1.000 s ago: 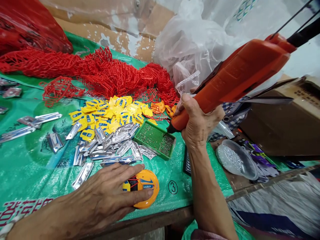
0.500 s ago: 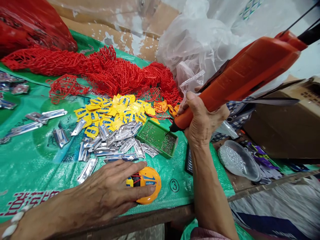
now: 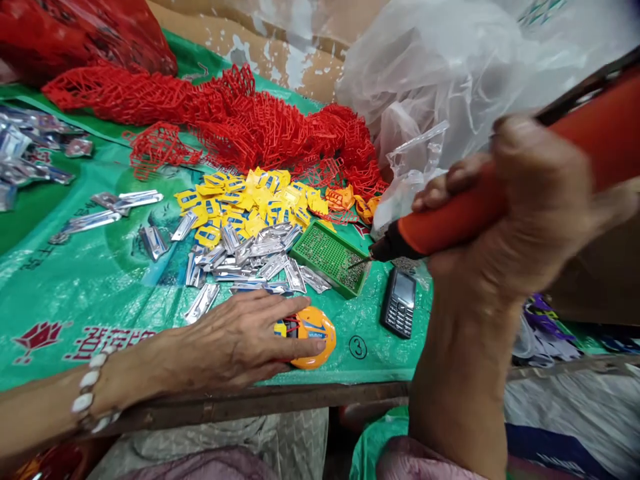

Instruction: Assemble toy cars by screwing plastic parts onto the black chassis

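My left hand [image 3: 250, 337] is closed over an orange toy car body [image 3: 316, 337] at the table's front edge, thumb and fingers along its sides. Part of the car lies hidden under the palm. In my right hand [image 3: 525, 207] is an orange-red electric screwdriver [image 3: 465, 220], its black nose pointing down to the left. The thin bit reaches over the small screws in a green tray [image 3: 320, 250] with a perforated bottom. Silver foil-like parts [image 3: 265, 257] lie left of the tray, beside a heap of yellow printed plastic pieces [image 3: 250, 200].
Behind the yellow pieces stretches a pile of red plastic frames [image 3: 270, 133]. A black keypad phone [image 3: 400, 303] lies right of the tray. Clear plastic bags [image 3: 425, 80] stand at the back right. More silver parts [image 3: 30, 153] are at the far left, on the green sheet [image 3: 50, 260].
The view has shifted, uncovering the phone. My right hand and the screwdriver appear larger and further right, with the bit still at the screw tray. My left hand stays on the car body.
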### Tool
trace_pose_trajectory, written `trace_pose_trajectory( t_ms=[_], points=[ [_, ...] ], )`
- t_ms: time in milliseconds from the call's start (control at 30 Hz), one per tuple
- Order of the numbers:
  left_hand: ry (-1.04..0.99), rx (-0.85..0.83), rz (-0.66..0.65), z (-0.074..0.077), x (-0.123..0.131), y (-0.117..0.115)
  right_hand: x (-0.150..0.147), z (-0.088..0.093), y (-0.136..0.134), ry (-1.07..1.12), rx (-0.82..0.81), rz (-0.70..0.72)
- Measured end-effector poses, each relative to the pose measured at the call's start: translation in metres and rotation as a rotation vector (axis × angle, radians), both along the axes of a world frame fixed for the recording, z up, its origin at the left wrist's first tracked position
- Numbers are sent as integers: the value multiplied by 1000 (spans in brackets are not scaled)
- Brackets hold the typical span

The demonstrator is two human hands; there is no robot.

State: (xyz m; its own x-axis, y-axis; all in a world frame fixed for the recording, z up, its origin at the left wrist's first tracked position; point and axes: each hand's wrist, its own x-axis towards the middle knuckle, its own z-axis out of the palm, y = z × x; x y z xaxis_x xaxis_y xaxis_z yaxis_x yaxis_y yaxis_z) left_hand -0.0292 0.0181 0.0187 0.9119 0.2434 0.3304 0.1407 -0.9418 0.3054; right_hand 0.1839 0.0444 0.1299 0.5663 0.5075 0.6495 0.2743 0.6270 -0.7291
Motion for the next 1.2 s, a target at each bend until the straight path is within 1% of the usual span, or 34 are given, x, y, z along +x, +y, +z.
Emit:
trace_pose_trajectory(
  t_ms=[67,133,233,333,467,533,633,733,867,933,1067,1200],
  points=[
    [25,22,4,3,0,0,-11,10,-15,65,-73,20],
    [41,49,11,4,0,0,-20,14,-31,101,-124,48],
    [51,76,5,3,0,0,-27,12,-51,92,-189,148],
    [60,94,-3,3,-1,0,-28,5,-61,66,-243,214],
    [64,71,-9,3,-1,0,-30,-1,-62,-70,-229,230],
    [66,52,-13,2,-1,-1,-32,-3,-61,-97,-218,238],
    [87,44,-10,0,0,-2,-34,-4,-61,-44,-238,263],
    [105,45,0,2,1,-2,-33,-5,-60,-23,-253,283],
    [95,26,-11,4,1,0,-30,-7,-55,0,-203,342],
    [80,20,-14,3,1,0,-29,-7,-52,43,-180,342],
    [61,11,-10,1,0,0,-30,-5,-50,49,-183,347],
    [61,10,-10,1,0,0,-33,1,-50,21,-172,387]
  ],
)
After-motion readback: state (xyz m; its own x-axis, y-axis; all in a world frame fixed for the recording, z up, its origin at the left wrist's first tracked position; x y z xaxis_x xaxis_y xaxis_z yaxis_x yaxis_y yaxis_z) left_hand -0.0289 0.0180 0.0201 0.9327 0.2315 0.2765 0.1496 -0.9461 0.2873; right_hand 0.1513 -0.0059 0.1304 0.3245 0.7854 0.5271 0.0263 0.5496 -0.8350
